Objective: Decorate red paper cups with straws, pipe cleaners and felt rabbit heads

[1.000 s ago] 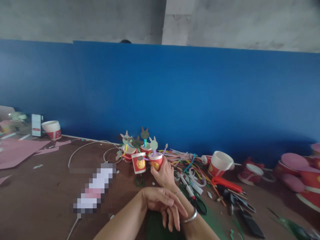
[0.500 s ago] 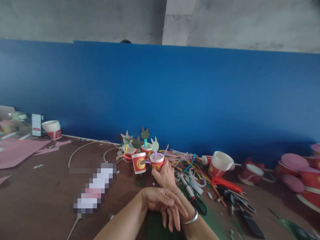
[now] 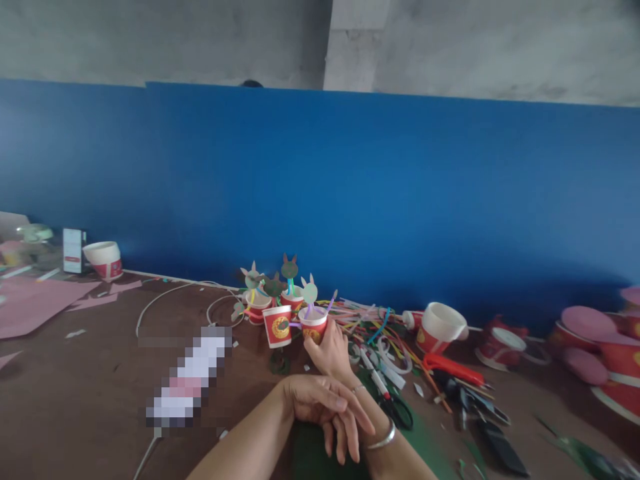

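Observation:
My right hand (image 3: 329, 350) has its thumb and fingers round a small red and white paper cup (image 3: 313, 331) with a pale rabbit-eared paper head (image 3: 309, 293) standing in it. A purple strip sticks out of this cup on each side. Across my right wrist hangs my left hand (image 3: 327, 410), its fingers loose and apart, holding nothing. Just left of the held cup is another red paper cup (image 3: 278, 327), slightly tilted. Behind it stand more cups with eared paper heads, one of them a dark green head (image 3: 289, 269).
Coloured strips (image 3: 370, 317), a marker (image 3: 379, 381) and black-handled scissors (image 3: 400, 410) lie right of my hands. Further right are a white-rimmed cup (image 3: 443, 327) and a red-orange tool (image 3: 455, 369). A blurred-out phone (image 3: 190, 380) with a cable lies left. A blue partition (image 3: 320, 187) closes the back.

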`<state>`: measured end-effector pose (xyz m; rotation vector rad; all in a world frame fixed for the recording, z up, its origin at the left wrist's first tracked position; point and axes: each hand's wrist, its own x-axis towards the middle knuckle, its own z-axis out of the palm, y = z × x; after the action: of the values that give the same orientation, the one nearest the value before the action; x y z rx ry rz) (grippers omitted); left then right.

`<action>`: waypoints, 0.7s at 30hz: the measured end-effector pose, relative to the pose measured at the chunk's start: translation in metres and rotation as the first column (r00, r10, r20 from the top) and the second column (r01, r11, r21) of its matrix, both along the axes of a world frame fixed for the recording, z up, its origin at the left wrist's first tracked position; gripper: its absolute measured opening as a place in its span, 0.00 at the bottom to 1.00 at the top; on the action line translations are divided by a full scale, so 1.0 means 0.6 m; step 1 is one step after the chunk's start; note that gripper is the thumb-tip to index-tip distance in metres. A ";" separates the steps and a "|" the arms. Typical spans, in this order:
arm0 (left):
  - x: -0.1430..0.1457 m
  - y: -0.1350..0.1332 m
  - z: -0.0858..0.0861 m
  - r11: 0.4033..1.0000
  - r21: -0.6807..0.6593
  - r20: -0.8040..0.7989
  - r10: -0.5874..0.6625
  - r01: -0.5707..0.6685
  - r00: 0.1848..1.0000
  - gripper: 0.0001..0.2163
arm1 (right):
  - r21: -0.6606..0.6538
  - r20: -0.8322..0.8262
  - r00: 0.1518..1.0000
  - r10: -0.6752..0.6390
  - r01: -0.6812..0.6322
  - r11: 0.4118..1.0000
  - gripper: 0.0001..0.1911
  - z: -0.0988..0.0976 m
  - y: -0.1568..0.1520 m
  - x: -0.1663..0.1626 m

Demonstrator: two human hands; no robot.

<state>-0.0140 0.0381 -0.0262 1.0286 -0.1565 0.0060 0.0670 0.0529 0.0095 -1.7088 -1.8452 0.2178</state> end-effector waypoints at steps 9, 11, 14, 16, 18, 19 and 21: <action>0.003 0.001 0.002 0.999 -0.030 -0.006 -0.021 0.021 1.000 0.29 | 0.037 -0.032 0.998 -0.045 0.046 0.998 0.30 -0.007 0.009 -0.001; 0.003 0.001 0.003 0.999 -0.040 -0.004 -0.031 0.031 1.000 0.29 | 0.026 -0.027 0.998 -0.049 0.049 0.998 0.33 -0.007 0.009 -0.001; 0.003 0.000 0.004 0.999 -0.045 -0.007 -0.030 0.030 1.000 0.29 | 0.010 0.007 1.000 -0.025 0.025 1.000 0.32 -0.005 0.005 -0.002; 0.002 -0.001 0.005 0.999 -0.041 -0.009 -0.021 0.021 1.000 0.28 | 0.013 0.024 1.000 0.001 -0.002 1.000 0.30 -0.004 0.002 -0.002; 0.002 -0.001 0.006 0.999 -0.036 -0.008 -0.014 0.014 1.000 0.28 | 0.025 0.031 0.999 0.017 -0.018 1.000 0.31 -0.005 0.001 -0.002; 0.002 -0.001 0.007 0.999 -0.033 -0.009 -0.014 0.013 1.000 0.28 | 0.033 0.034 0.999 0.018 -0.019 0.999 0.32 -0.006 0.001 -0.001; 0.003 -0.001 0.008 0.999 -0.032 -0.011 -0.017 0.016 1.000 0.28 | 0.046 0.040 0.999 0.019 -0.020 0.999 0.33 -0.008 0.003 -0.001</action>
<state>-0.0125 0.0377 -0.0217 0.9950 -0.1542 -0.0124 0.0661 0.0546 0.0045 -1.6753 -1.8817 0.1488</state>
